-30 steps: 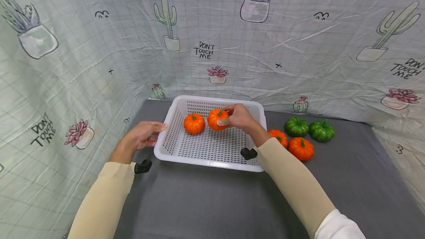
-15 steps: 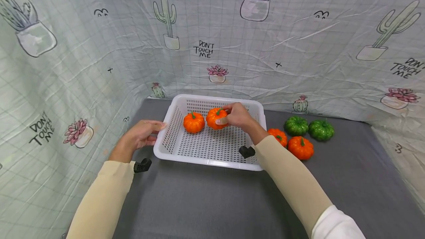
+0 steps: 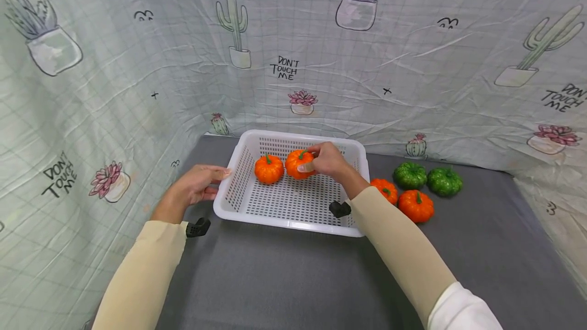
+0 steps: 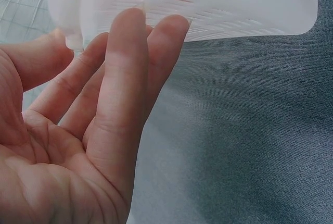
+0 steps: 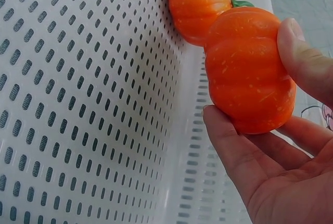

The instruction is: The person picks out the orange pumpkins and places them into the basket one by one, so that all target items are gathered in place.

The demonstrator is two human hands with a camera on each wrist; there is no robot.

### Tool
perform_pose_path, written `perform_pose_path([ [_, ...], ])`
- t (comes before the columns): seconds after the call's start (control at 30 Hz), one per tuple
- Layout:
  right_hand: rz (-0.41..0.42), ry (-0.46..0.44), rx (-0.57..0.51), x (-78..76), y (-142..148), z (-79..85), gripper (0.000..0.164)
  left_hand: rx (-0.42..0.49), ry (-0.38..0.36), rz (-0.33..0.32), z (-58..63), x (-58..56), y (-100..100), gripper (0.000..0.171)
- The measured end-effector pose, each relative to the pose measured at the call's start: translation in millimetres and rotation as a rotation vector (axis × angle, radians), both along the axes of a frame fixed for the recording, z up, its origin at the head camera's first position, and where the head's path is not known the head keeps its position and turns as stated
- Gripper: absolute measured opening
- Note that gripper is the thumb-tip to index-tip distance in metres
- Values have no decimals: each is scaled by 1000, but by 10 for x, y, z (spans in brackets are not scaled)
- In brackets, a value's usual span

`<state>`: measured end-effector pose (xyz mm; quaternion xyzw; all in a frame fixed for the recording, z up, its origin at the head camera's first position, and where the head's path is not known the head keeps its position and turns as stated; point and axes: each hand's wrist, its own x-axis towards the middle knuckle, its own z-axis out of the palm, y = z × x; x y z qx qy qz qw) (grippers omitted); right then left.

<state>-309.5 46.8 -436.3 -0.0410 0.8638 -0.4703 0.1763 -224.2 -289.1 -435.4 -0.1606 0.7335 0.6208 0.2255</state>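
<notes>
Orange pumpkin (image 3: 295, 163) in pinching right hand (image 3: 329, 160) over white basket (image 3: 289, 200), rim (image 3: 235, 156) in gripping left hand (image 3: 197, 184)

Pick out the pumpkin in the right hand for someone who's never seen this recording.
On the gray tabletop, find the white perforated basket. Toward its far side in the head view is a ribbed orange pumpkin with a green stem. Unlike its lookalike neighbour to the left, it is held by the right hand.

The basket (image 3: 289, 225) looks smooth plastic, the pumpkins (image 3: 269, 170) glossy (ribbed, too), the backdrop (image 3: 330, 60) wrinkled cloth.
</notes>
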Motion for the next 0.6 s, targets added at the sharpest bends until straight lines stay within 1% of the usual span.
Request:
perform_pose_path([
  [0.23,2,-16,-1,-11,-21,-19,68,-9,0,2,0,6,-2,56],
  [0.47,-3,-40,-38,-25,-62,-40,65,-11,-2,7,-5,7,2,57],
  [0.6,-6,-41,-29,-38,-78,-48,65,-10,2,3,-11,1,-1,57],
])
